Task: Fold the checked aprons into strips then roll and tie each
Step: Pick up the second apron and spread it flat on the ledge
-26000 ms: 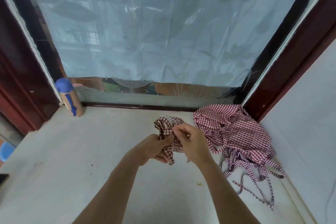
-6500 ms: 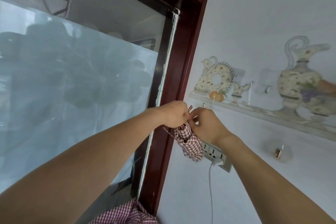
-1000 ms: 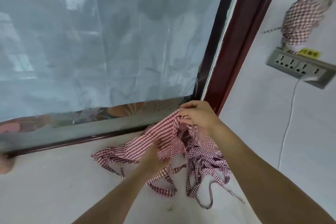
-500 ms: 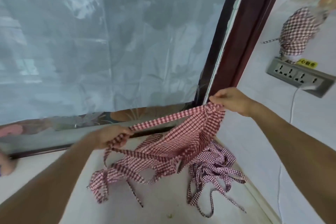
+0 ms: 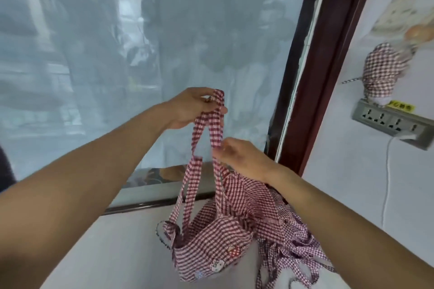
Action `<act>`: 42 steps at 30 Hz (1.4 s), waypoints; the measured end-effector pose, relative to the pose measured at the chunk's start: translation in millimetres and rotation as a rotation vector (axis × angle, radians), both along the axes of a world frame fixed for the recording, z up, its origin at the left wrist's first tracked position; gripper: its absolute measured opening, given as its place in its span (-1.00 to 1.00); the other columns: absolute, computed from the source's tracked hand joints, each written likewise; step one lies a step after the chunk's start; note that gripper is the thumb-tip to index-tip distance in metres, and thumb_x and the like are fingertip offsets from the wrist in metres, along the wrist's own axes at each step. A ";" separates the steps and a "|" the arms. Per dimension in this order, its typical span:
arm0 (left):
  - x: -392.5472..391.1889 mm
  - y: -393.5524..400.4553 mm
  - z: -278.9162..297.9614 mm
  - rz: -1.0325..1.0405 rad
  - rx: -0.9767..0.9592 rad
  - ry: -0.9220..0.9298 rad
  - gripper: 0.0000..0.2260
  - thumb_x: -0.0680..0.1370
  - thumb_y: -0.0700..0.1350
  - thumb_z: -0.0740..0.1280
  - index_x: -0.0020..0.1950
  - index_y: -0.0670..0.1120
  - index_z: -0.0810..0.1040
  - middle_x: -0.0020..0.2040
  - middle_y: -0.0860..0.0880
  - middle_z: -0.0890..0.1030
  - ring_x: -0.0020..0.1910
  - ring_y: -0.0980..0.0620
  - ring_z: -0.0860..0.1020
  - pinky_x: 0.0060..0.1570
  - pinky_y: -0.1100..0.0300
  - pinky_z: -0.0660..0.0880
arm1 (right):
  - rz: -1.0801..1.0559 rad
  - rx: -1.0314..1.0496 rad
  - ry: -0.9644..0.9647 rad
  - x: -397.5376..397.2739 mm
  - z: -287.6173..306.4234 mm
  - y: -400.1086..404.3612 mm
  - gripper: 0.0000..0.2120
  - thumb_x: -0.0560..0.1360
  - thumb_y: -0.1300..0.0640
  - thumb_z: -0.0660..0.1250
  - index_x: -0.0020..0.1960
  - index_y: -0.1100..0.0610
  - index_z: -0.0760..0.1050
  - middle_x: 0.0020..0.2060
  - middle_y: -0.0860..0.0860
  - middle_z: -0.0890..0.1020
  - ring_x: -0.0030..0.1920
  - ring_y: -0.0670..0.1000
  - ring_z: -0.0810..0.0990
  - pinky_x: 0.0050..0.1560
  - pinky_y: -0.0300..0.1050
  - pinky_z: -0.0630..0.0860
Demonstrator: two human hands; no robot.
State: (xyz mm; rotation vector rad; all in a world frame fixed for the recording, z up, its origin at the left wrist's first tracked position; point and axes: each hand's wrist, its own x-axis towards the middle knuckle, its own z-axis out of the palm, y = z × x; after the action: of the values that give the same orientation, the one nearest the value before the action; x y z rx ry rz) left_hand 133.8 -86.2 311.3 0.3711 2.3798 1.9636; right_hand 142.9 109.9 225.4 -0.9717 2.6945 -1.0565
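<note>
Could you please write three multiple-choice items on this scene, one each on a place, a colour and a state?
1. Where does the rolled, tied red-and-white checked apron bundle hang?
A. on the wall above the grey socket strip
B. on the window glass
C. on the white counter

2. What colours is the checked cloth apron being lifted?
A. blue and yellow
B. red and white
C. plain green

3. How is the checked neck strap held?
A. lying loose
B. left hand only
C. both hands grip it

Key: 1 A, it sits just above the sockets. 2 B, checks show clearly. 3 C, the right hand pinches it lower down.
</note>
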 end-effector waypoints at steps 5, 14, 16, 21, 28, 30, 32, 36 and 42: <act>0.5 35.4 34.3 0.028 0.083 0.108 -0.79 0.64 -0.28 0.22 0.28 -0.26 0.40 0.04 -0.22 0.67 -0.10 -0.22 0.69 -0.08 -0.07 0.64 | 0.163 0.351 -0.081 8.4 -35.0 -16.7 -0.70 0.49 -0.19 0.39 0.08 -0.01 0.55 0.06 -0.08 0.63 0.07 -0.05 0.57 0.15 -0.13 0.49; -5.6 -43.1 31.8 0.422 -0.494 0.124 -0.73 0.63 -0.08 0.28 0.22 -0.24 0.50 0.11 -0.15 0.59 -0.13 -0.07 0.64 -0.09 0.15 0.56 | -0.108 -0.291 -0.406 -17.1 0.1 54.1 -0.79 0.65 0.14 0.23 -0.01 0.20 0.60 -0.12 0.07 0.71 -0.12 0.07 0.68 -0.02 -0.07 0.60; 8.1 -38.6 15.4 0.332 -0.954 -0.021 -0.72 0.66 0.01 0.20 0.25 -0.13 0.48 0.24 -0.05 0.50 0.09 -0.05 0.49 -0.03 0.27 0.38 | -0.145 -0.438 -0.354 -16.1 20.7 55.7 -0.77 0.66 0.14 0.19 -0.03 0.18 0.59 -0.17 0.05 0.71 -0.14 0.02 0.67 0.00 -0.06 0.63; 14.0 -5.1 -45.3 0.005 -1.019 -0.165 -0.25 0.50 0.45 0.08 0.44 -0.08 0.42 0.49 -0.02 0.36 0.38 -0.04 0.42 0.39 0.03 0.35 | -0.245 -0.496 -0.118 -20.1 46.7 44.3 -0.70 0.66 0.04 0.21 -0.07 0.23 0.56 -0.14 0.19 0.63 -0.09 0.08 0.60 0.19 0.19 0.53; 23.7 33.9 -78.3 -0.189 -0.423 0.071 -0.47 0.45 0.10 0.50 0.37 0.07 0.47 0.28 0.13 0.58 0.25 0.13 0.55 0.34 0.04 0.44 | -0.203 -0.445 0.042 -12.8 86.3 19.2 -0.70 0.65 0.03 0.22 -0.10 0.20 0.58 -0.20 0.09 0.63 -0.14 0.01 0.58 0.01 0.00 0.52; 24.5 26.4 -71.3 -0.209 -0.446 0.049 -0.71 0.50 0.02 0.47 0.20 -0.01 0.62 0.13 0.08 0.68 0.13 0.10 0.63 0.27 0.05 0.50 | -0.195 -0.391 0.077 -12.1 99.6 19.1 -0.73 0.64 0.05 0.24 -0.04 0.21 0.60 -0.13 0.11 0.67 -0.11 0.00 0.61 0.04 -0.05 0.53; 30.6 15.2 -58.8 -0.301 -0.479 -0.075 -0.71 0.48 0.10 0.46 0.05 -0.09 0.68 0.02 0.01 0.71 0.01 0.06 0.67 0.09 0.16 0.55 | -0.173 -0.339 0.084 -11.6 115.5 25.4 -0.78 0.63 0.07 0.27 0.03 0.18 0.62 -0.08 0.08 0.69 -0.06 0.01 0.65 0.11 -0.09 0.56; 41.2 1.1 -35.0 -0.444 -0.435 -0.216 -0.77 0.45 0.04 0.47 -0.08 -0.13 0.65 -0.06 -0.06 0.70 -0.06 -0.01 0.65 0.05 0.18 0.53 | -0.154 -0.347 0.029 -14.0 147.2 50.7 -0.79 0.62 0.13 0.30 0.08 0.24 0.64 0.00 0.15 0.70 0.04 0.10 0.68 0.19 -0.05 0.58; 51.9 8.7 -1.3 -0.606 0.138 -0.285 -0.81 0.48 -0.13 0.27 -0.34 -0.12 0.46 -0.26 -0.06 0.58 -0.21 -0.03 0.57 -0.05 0.11 0.50 | -0.127 -0.355 -0.073 -16.1 181.4 59.2 -0.78 0.63 0.13 0.26 0.10 0.23 0.62 0.03 0.17 0.69 0.04 0.10 0.66 0.21 -0.02 0.57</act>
State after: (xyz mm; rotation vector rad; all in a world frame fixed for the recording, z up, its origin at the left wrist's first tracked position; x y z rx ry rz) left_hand 185.7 -77.5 310.0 0.6704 1.6989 1.7465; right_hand 126.8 169.2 406.8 -0.7921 2.5891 -1.6029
